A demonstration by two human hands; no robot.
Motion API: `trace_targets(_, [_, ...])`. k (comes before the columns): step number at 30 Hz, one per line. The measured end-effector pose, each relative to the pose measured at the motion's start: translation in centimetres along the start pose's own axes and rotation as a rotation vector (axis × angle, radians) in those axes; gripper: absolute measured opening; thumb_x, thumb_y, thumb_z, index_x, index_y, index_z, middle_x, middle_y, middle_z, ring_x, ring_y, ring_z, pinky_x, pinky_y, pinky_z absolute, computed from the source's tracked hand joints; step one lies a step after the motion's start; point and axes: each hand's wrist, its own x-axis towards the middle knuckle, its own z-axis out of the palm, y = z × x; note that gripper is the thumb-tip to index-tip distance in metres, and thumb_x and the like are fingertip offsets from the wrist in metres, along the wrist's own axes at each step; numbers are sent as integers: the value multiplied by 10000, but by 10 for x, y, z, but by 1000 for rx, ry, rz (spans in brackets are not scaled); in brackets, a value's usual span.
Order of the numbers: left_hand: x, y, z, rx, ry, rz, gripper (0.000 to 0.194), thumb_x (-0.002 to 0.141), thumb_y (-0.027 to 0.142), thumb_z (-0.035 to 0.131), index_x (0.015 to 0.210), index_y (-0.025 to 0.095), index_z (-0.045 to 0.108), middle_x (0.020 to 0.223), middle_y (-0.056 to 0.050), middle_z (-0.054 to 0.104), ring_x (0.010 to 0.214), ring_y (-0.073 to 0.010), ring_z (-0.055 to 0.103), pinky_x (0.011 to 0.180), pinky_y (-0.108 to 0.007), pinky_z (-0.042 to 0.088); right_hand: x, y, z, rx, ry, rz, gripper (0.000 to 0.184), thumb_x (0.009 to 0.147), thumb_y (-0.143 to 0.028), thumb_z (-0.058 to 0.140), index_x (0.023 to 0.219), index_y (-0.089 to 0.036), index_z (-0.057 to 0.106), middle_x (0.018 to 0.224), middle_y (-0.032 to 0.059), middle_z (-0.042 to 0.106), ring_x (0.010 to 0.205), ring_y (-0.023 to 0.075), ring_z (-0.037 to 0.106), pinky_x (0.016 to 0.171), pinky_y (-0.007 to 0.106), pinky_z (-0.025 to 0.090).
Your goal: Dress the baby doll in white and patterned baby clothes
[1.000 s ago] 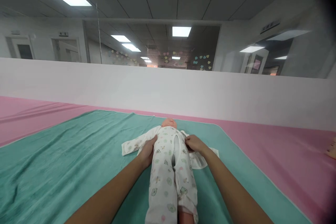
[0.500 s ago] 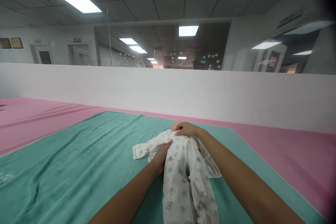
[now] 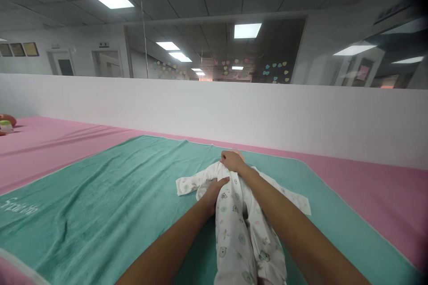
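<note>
A baby doll lies on its back, head away from me, its face mostly hidden behind my hand. White baby clothes printed with small animals cover its body and legs. The left sleeve and the right sleeve lie spread to the sides. My left hand grips the left side of the torso, thumb on top, fingers tucked underneath. At the collar, my right hand is closed with curled fingers on the cloth; its fingertips are partly hidden.
A teal towel with white lettering lies under the doll, wrinkled at the left. Beneath it is a pink mat. A low white wall with glass above stands behind. Another doll or toy shows at the far left edge.
My right hand has moved from the right side of the doll's waist up to its collar. My left hand stays at the torso's side. The right sleeve now lies stretched outward. The view has turned left.
</note>
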Motion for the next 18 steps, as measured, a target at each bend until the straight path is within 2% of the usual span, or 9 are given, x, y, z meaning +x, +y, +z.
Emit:
trace_targets(4, [0, -1, 0, -19, -11, 13, 662, 692, 460, 653, 1245, 172, 431, 1183, -140, 574, 1026, -288, 580, 835, -378, 473, -11, -9, 3, -9, 56, 57, 64, 799, -234, 485, 763, -192, 516, 696, 32, 577, 642, 153, 494, 595, 259, 302])
trace_targets(6, [-2, -1, 1, -10, 15, 22, 704, 672, 441, 677, 1260, 176, 395, 1230, -142, 538, 1048, -292, 566, 827, -376, 476, -25, -10, 0, 10, 78, 58, 105, 826, -269, 457, 811, -200, 534, 743, 29, 606, 682, 156, 526, 622, 260, 337])
trace_targets(8, [-3, -1, 2, 7, 47, 30, 707, 666, 424, 685, 1255, 175, 384, 1245, -140, 525, 1067, -293, 554, 824, -363, 477, -44, -8, -5, 54, 112, 44, 176, 858, -315, 421, 877, -209, 560, 867, 31, 639, 794, 163, 562, 698, 269, 379])
trace_targets(10, [-3, -1, 2, 16, 57, 43, 662, 672, 411, 680, 1226, 166, 411, 1208, -132, 555, 1073, -288, 549, 843, -352, 467, -71, -4, -8, 127, 168, -16, 256, 876, -350, 400, 1006, -217, 576, 1071, 45, 623, 989, 186, 548, 842, 302, 384])
trace_targets(13, [-4, -2, 3, -2, -9, 111, 529, 690, 389, 668, 1135, 158, 499, 1118, -106, 616, 1053, -270, 560, 886, -349, 443, -125, 0, -8, 212, 225, -155, 400, 872, -387, 430, 1226, -219, 509, 1315, 57, 487, 1241, 218, 395, 1047, 369, 258])
trace_targets(15, [-5, -3, 3, -23, -56, 151, 440, 699, 370, 663, 1068, 160, 548, 1080, -90, 637, 1028, -256, 573, 897, -350, 435, -163, -2, -5, 227, 217, -217, 457, 876, -392, 433, 1311, -251, 438, 1394, 28, 396, 1314, 218, 298, 1098, 402, 177])
trace_targets(18, [-7, -3, 6, -74, -76, 112, 367, 705, 379, 662, 988, 157, 595, 1017, -82, 659, 976, -253, 587, 880, -357, 437, -211, -7, -3, 240, 156, -285, 434, 893, -351, 418, 1325, -304, 417, 1419, -10, 353, 1332, 218, 270, 1116, 445, 104])
